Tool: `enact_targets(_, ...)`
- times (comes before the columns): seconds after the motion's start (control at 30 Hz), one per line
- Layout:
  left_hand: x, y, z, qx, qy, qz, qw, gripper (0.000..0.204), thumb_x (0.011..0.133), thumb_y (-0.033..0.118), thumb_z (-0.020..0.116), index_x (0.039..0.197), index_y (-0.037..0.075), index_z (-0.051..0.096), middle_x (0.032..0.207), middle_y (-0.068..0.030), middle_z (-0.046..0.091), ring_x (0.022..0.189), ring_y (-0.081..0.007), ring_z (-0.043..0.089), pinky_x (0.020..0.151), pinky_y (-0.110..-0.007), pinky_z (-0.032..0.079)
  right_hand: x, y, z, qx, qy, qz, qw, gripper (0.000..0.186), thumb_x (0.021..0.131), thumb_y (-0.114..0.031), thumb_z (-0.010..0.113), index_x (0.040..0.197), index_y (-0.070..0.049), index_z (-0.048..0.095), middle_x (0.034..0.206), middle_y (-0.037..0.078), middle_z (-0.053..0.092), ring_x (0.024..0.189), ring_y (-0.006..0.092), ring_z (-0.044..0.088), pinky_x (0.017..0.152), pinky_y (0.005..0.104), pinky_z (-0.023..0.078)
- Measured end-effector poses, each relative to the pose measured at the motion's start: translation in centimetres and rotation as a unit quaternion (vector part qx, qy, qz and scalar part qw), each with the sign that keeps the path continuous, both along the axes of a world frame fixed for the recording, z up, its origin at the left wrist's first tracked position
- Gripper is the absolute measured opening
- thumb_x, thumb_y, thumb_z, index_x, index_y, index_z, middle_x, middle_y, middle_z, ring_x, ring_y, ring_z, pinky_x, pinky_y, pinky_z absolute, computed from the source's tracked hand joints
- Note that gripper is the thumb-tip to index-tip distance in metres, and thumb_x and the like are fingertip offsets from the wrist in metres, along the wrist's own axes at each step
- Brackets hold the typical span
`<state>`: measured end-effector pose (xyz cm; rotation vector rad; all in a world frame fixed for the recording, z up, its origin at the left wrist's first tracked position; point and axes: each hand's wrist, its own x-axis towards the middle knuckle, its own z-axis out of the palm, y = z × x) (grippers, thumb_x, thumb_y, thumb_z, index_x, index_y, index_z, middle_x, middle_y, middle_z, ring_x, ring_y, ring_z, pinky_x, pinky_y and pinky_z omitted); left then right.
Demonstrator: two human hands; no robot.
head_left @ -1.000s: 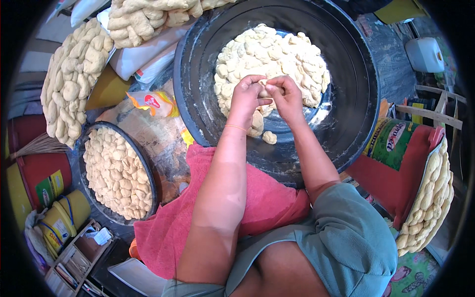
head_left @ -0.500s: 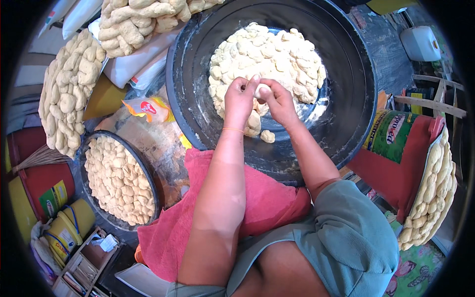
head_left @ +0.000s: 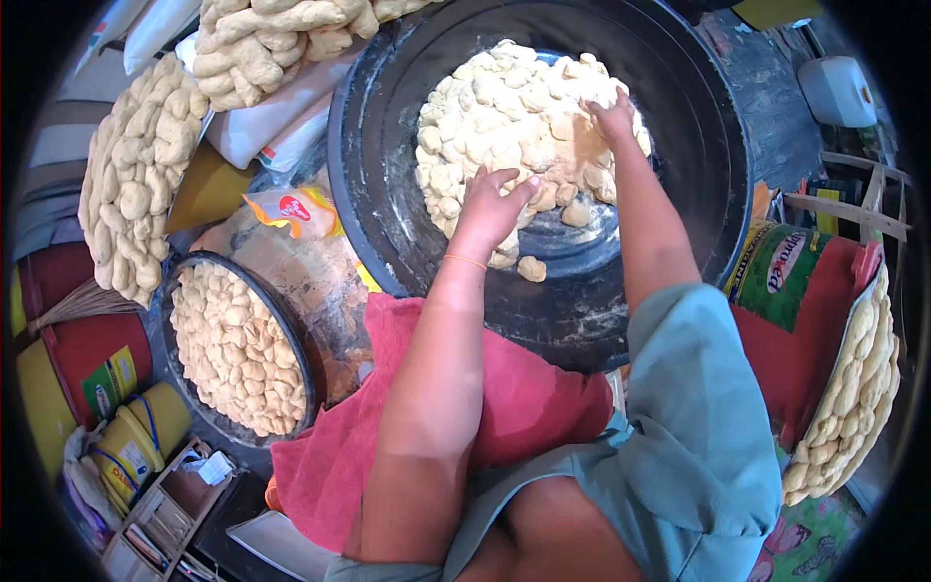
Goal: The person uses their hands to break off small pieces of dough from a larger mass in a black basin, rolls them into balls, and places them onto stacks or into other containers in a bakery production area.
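A wide, round black pan (head_left: 388, 194) with a flour-dusted floor holds a heap of dough pieces (head_left: 504, 116), pale, lumpy and soft-looking, piled toward the far side; a few loose lumps lie on the bare near side, one small lump (head_left: 530, 269) apart from the rest. The left hand (head_left: 490, 209) lies flat on the near edge of the heap, fingers stretched and slightly spread, pinching nothing; the right hand (head_left: 613, 114) rests on the right side of the heap, fingers pressed down into the pieces, and whether it grips one cannot be told. A thin orange band (head_left: 465, 260) circles the left wrist; a red cloth (head_left: 524, 407) covers the lap just below the pan. To the left sits a smaller round tray (head_left: 291, 330) with a dark rim, packed with small cut pieces; beyond it lie knotted, rope-like twists of dough (head_left: 136, 184) on a curved tray, and a similar load (head_left: 853, 388) sits at the right edge.
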<state>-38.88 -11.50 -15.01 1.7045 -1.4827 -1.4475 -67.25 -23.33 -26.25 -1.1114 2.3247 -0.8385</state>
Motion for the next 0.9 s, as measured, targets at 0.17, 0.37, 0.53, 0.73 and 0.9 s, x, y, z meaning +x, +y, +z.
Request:
enact_targets(0.17, 1.1, -0.3, -0.5, 0.045, 0.034, 0.011, 0.998, 0.056, 0.083, 0.035, 0.067, 0.119, -0.006, 0.056, 0.123, -0.021, 0.055, 0.115, -0.0267, 0.052, 0.098, -0.033, 0.039, 3.0, 0.6, -2.4, 0.15, 0.162, 0.032, 0.975, 0.063, 0.075, -0.025, 0.073, 0.131, -0.021, 0.046, 0.126, 0.02, 0.047, 0.121, 0.035, 0.044, 0.1, 0.042, 0.038)
enact_targets(0.37, 1.4, -0.2, -1.0, 0.043, 0.031, 0.014, 0.998, 0.054, 0.083, 0.032, 0.067, 0.12, -0.005, 0.055, 0.119, -0.021, 0.058, 0.113, -0.0253, 0.054, 0.096, -0.032, 0.04, 0.2, 6.0, -2.8, -0.007, 0.255, 0.284, 0.924, 0.045, 0.074, -0.014, 0.066, 0.118, -0.015, 0.055, 0.113, 0.015, 0.055, 0.111, 0.0338, 0.05, 0.095, 0.039, 0.042)
enact_targets(0.53, -0.2, -1.0, 1.2, 0.094, 0.098, 0.022, 0.991, 0.054, 0.083, 0.032, 0.067, 0.121, -0.005, 0.054, 0.118, -0.0208, 0.058, 0.112, -0.0248, 0.054, 0.096, -0.032, 0.04, -2.8, 7.0, -3.9, -0.142, 0.116, -0.188, 0.965, 0.039, 0.071, -0.01, 0.065, 0.109, -0.008, 0.057, 0.109, 0.016, 0.056, 0.099, 0.0375, 0.054, 0.089, 0.0419, 0.044)
enact_targets(0.73, 0.9, -0.4, 1.4, 0.13, 0.111, 0.052, 0.984, 0.053, 0.082, 0.031, 0.067, 0.118, -0.006, 0.056, 0.112, -0.0205, 0.061, 0.102, -0.0233, 0.058, 0.087, -0.032, 0.044, 3.3, 12.3, 0.3, 0.041, 0.233, 0.258, 0.937, 0.037, 0.072, -0.01, 0.066, 0.107, -0.004, 0.059, 0.113, 0.019, 0.058, 0.102, 0.0386, 0.054, 0.088, 0.0432, 0.044)
enact_targets(0.9, 0.8, -0.4, 0.9, 0.134, 0.144, 0.043, 0.98, 0.054, 0.084, 0.031, 0.067, 0.122, -0.004, 0.053, 0.116, -0.0184, 0.058, 0.107, -0.0231, 0.054, 0.093, -0.03, 0.041, 4.6, 17.4, 2.6, 0.246, -0.386, 0.231, 0.858, 0.056, 0.077, -0.017, 0.072, 0.127, -0.007, 0.05, 0.113, 0.007, 0.06, 0.104, 0.0168, 0.057, 0.088, 0.034, 0.047)
